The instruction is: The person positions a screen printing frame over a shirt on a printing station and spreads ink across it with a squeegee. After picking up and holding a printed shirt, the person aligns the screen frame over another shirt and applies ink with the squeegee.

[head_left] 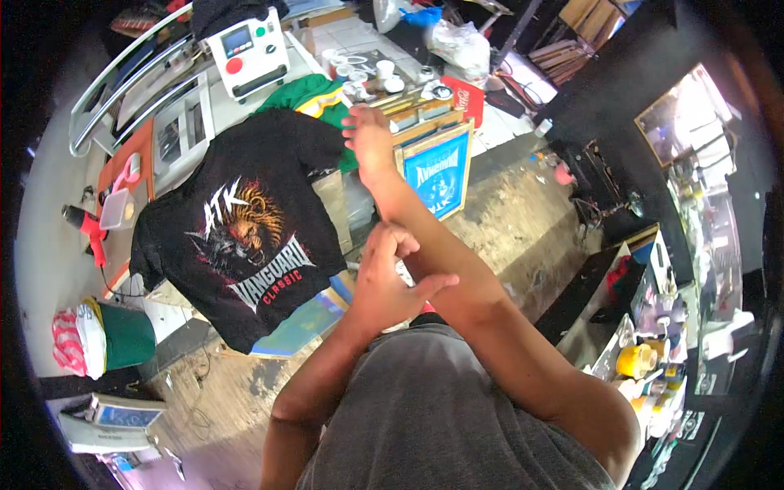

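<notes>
A black T-shirt [245, 220] with a lion print and the words "ATK Vanguard Classic" lies spread over the bench on the left. My right hand [370, 145] reaches out past the shirt's right edge, fingers apart and holding nothing. Closer to my body, my left hand [390, 282] is beside my right forearm, thumb stretched out and fingers partly curled, with nothing seen in it. Just right of my right hand stands a framed blue screen [438, 171] with mirrored lettering. Green cloth [306, 98] shows behind the shirt.
A white control box [245, 53] stands at the back. Jars [384, 70] and a red box [465, 104] sit beyond the frames. On the left are a red heat gun [91, 229] and a green bin [129, 336]. Yellow containers [637, 360] stand on the right.
</notes>
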Available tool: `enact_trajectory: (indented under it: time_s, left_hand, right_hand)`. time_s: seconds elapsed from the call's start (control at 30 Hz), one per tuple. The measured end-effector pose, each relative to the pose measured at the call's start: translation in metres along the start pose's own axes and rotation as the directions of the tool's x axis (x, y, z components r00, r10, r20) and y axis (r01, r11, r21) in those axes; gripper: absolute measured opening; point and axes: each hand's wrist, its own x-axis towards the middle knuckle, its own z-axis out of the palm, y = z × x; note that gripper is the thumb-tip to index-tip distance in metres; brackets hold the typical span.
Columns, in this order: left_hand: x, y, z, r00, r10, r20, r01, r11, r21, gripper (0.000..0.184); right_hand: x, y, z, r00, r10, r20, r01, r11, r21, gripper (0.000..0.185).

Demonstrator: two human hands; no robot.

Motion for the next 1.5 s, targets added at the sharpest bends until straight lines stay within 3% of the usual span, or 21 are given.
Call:
enact_trajectory:
  time_s: [0.07,0.1,0.13,0.2,0.33,0.47,0.53,0.6,0.67,0.7,0.77,0.87,0.9,1.0,1.07,1.13,1.17,1.23,1.33,1.43,1.5]
  left_hand:
    - [0.011,-0.001,0.007,0.999,0.029,-0.027,-0.026,0.995,0.093,0.06]
    - [0.014,-0.002,0.009,0.996,0.055,-0.064,-0.042,0.981,0.189,0.06]
    - [0.015,-0.005,0.01,0.996,0.06,-0.06,-0.048,0.981,0.186,0.06]
    - [0.018,-0.015,0.011,0.992,-0.118,-0.045,0.118,0.993,0.012,0.053]
    - [0.019,-0.025,0.013,0.969,-0.239,-0.067,0.24,0.971,0.011,0.041]
    - [0.02,-0.037,-0.002,0.984,-0.157,-0.083,0.134,0.964,-0.23,0.024]
    - [0.018,-0.019,-0.011,0.999,0.037,-0.015,-0.038,0.996,-0.076,0.032]
    - [0.014,-0.004,-0.007,0.996,0.074,0.052,-0.076,0.996,0.04,0.04]
    - [0.01,0.013,-0.003,0.95,0.232,0.207,-0.297,0.875,0.382,0.039]
    - [0.004,0.012,-0.005,0.951,0.236,0.2,-0.298,0.873,0.386,0.039]
    - [-0.006,0.007,-0.006,0.883,0.299,0.362,-0.392,0.893,0.22,0.04]
    - [0.009,-0.001,-0.015,0.839,0.322,0.438,-0.472,0.832,0.293,0.04]
    - [0.023,-0.003,-0.024,0.854,0.276,0.44,-0.465,0.785,0.409,0.04]
    - [0.023,0.001,-0.019,0.887,0.271,0.373,-0.41,0.834,0.369,0.038]
    - [0.009,0.013,-0.023,0.857,0.254,0.448,-0.332,0.938,0.104,0.033]
    - [-0.002,0.019,-0.031,0.752,0.303,0.586,-0.263,0.952,-0.155,0.031]
    - [-0.002,0.013,-0.034,0.755,0.304,0.581,-0.264,0.952,-0.156,0.031]
    - [0.0,-0.001,-0.039,0.919,0.201,0.34,-0.172,0.979,-0.113,0.03]
    - [0.025,0.002,-0.039,0.971,0.154,0.184,-0.186,0.968,0.171,0.034]
    - [0.0,0.006,-0.016,0.883,0.238,0.404,-0.325,0.932,0.162,0.042]
    - [-0.013,0.029,-0.018,0.852,0.266,0.452,-0.345,0.933,0.102,0.044]
  right_hand:
    - [0.002,0.0,0.011,0.891,-0.454,0.008,0.422,0.821,-0.384,0.028]
    - [-0.002,0.001,0.008,0.838,-0.543,0.055,0.489,0.703,-0.516,0.026]
    - [-0.004,0.002,0.004,0.835,-0.548,0.052,0.492,0.701,-0.517,0.026]
    - [-0.003,0.002,0.0,0.622,-0.75,0.226,0.641,0.321,-0.697,0.022]
    - [-0.01,-0.005,-0.003,0.605,-0.767,0.215,0.629,0.295,-0.719,0.019]
    - [0.009,-0.014,-0.013,0.615,-0.772,0.159,0.611,0.339,-0.716,0.019]
    - [0.014,-0.016,-0.016,0.632,-0.764,0.129,0.588,0.365,-0.722,0.02]
    - [0.021,-0.016,-0.017,0.606,-0.786,0.122,0.594,0.345,-0.727,0.02]
    - [0.028,-0.019,-0.019,0.595,-0.793,0.132,0.623,0.351,-0.699,0.021]
    - [0.03,-0.021,-0.02,0.591,-0.795,0.138,0.63,0.347,-0.694,0.021]
    - [0.031,-0.022,-0.025,0.656,-0.753,0.048,0.494,0.381,-0.782,0.023]
    - [0.028,-0.016,-0.024,0.702,-0.71,0.045,0.39,0.331,-0.859,0.027]
    - [0.023,-0.014,-0.024,0.727,-0.685,0.037,0.36,0.336,-0.87,0.031]
    - [0.034,-0.004,-0.028,0.701,-0.713,-0.009,0.31,0.317,-0.896,0.032]
    - [0.055,-0.009,-0.041,0.708,-0.7,-0.097,0.239,0.366,-0.899,0.031]
    - [0.062,-0.021,-0.059,0.787,-0.589,-0.182,0.17,0.491,-0.854,0.031]
    - [0.068,-0.027,-0.062,0.75,-0.633,-0.192,0.198,0.492,-0.848,0.032]
    - [0.075,-0.04,-0.061,0.729,-0.658,-0.185,0.249,0.508,-0.825,0.032]
    - [0.065,-0.057,-0.051,0.712,-0.672,-0.203,0.297,0.551,-0.78,0.032]
    - [0.09,-0.045,-0.061,0.748,-0.602,-0.278,0.288,0.673,-0.682,0.031]
    - [0.099,-0.044,-0.068,0.782,-0.534,-0.321,0.266,0.752,-0.603,0.031]
